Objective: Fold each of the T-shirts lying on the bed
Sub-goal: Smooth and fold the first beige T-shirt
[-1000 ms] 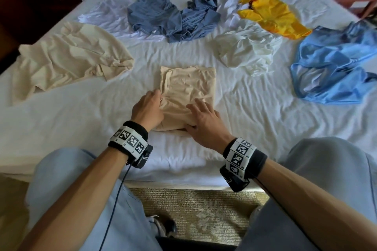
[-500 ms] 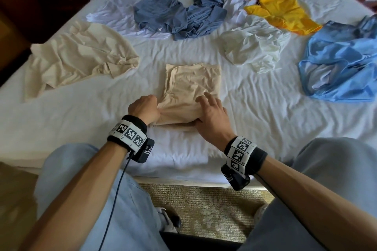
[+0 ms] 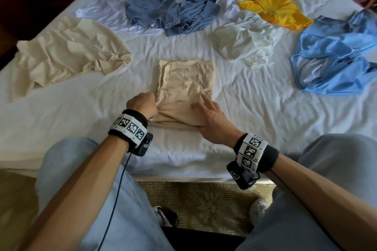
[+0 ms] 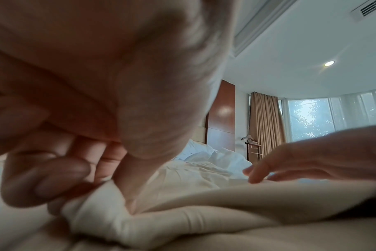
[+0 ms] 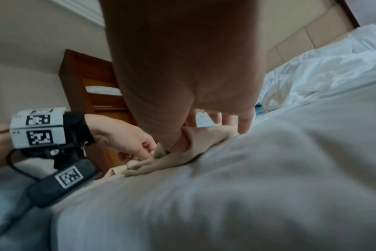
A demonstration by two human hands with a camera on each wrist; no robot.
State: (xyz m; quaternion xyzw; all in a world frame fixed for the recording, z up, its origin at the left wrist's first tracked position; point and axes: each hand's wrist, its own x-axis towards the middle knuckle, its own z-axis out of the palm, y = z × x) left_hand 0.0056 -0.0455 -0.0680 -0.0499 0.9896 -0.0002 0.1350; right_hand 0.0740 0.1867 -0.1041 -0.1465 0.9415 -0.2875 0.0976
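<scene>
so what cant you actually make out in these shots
- Head view: the left hand is fisted on the tan T-shirt, its fingertips hidden by its own back.
- Head view: the light blue shirt is cut off by the right edge.
- Right wrist view: the right hand fills the frame, blurred; its fingertips barely show.

The bed (image 3: 255,96) carries a rumpled white sheet, and shirts lie spread across it. A tan folded T-shirt (image 3: 186,83) sits directly ahead of the fingers (image 3: 205,101) — its near edge under them. Beyond the fingers to the left lies a crumpled cream shirt (image 3: 67,55); straight past them, two slate-blue shirts (image 3: 169,12) overlap a white one (image 3: 98,10). To the right of the fingers lies a bunched white shirt (image 3: 246,45), farther off a yellow shirt (image 3: 273,4) and a light-blue shirt (image 3: 336,55) — all unfolded.
</scene>
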